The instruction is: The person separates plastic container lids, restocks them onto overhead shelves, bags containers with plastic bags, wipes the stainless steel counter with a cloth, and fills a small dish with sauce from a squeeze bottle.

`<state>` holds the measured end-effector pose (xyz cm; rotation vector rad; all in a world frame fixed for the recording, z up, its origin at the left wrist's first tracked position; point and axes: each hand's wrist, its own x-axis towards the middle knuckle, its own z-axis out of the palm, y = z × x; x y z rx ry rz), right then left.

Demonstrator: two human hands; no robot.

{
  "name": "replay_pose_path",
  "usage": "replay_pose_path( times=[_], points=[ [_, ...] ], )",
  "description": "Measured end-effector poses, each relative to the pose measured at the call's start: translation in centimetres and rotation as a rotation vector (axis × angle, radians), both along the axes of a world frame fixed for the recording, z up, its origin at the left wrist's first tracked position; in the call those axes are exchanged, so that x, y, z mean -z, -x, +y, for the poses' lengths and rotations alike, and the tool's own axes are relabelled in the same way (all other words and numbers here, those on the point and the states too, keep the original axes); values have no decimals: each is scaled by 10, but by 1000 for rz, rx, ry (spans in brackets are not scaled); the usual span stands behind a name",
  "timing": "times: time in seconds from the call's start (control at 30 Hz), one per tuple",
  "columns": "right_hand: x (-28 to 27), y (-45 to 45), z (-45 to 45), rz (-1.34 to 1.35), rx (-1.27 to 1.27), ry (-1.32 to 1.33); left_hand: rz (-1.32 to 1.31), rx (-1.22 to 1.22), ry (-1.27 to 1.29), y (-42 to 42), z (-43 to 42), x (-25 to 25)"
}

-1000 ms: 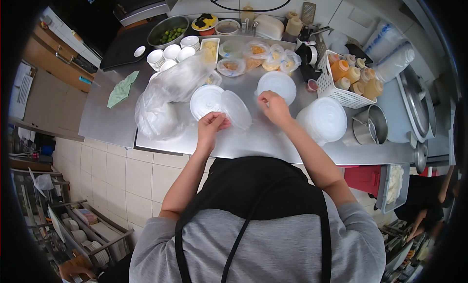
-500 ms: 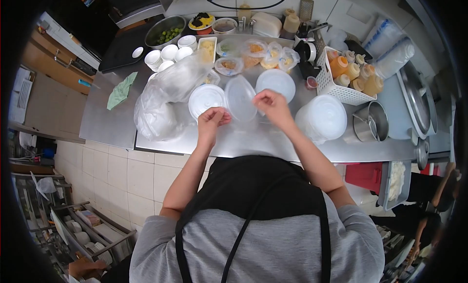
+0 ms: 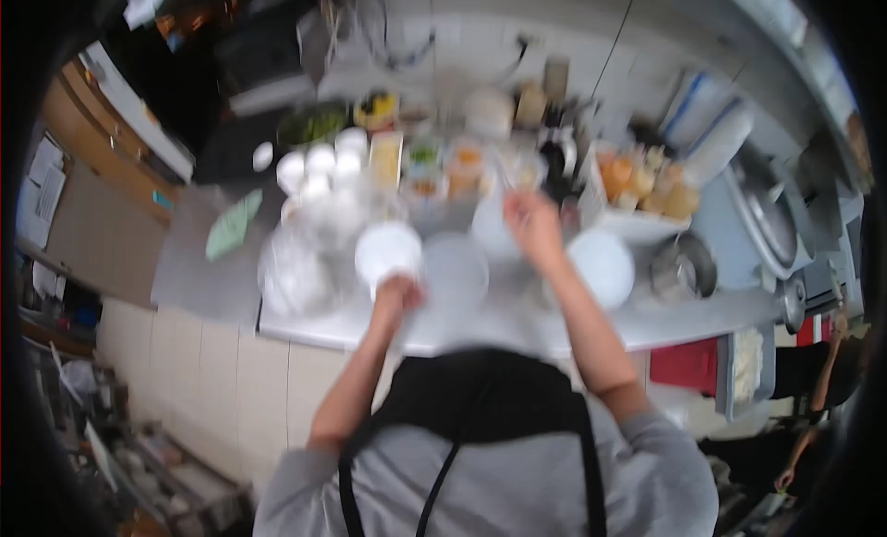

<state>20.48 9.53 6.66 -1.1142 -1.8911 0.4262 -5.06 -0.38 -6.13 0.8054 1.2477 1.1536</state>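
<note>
Motion blur softens the whole view. My left hand (image 3: 399,295) is at the near edge of a white round tub (image 3: 388,250); its fingers are smeared. Just right of it, a translucent round lid (image 3: 456,274) appears to lie on the steel table. My right hand (image 3: 533,225) is farther forward, its fingers drawn together in a pinch beside another pale round container (image 3: 492,230). A thin pale streak rises near those fingertips, too blurred to name. To the right of my right forearm stands a stack of white round lids or tubs (image 3: 601,267).
Clear plastic bags (image 3: 297,271) and small white cups (image 3: 319,160) are on the left. Food bags (image 3: 465,167) are at the back. A white basket of sauce bottles (image 3: 637,190) and a metal pot (image 3: 684,267) stand right. Another person's arm (image 3: 822,380) shows at far right.
The camera view has tilted, so the table appears lower. The lid was tilted up between my hands and now looks flatter. My right hand has moved forward, away from it.
</note>
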Motion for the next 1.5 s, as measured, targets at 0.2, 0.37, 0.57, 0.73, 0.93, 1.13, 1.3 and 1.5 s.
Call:
replay_pose_path(
  times=[0.2,0.37,0.57,0.73,0.93,1.13,1.3,1.5],
  points=[
    [90,2,7,-813,68,40,1174,-273,-593,-31,34,-45],
    [78,-2,-9,-523,316,34,956,-15,-501,-78,116,-21],
    [144,-16,16,116,586,450,648,140,-51,-109,165,5],
    [154,-18,26,375,674,335,528,310,49,-111,170,10],
    [157,-24,35,233,626,581,266,253,241,-120,162,-8],
    [142,-29,37,595,552,808,136,366,318,-101,168,0],
    [45,-25,21,1105,146,823,-232,356,231,-79,156,-52],
    [-18,-48,12,182,38,120,-271,240,-39,-81,152,-142]
  ],
)
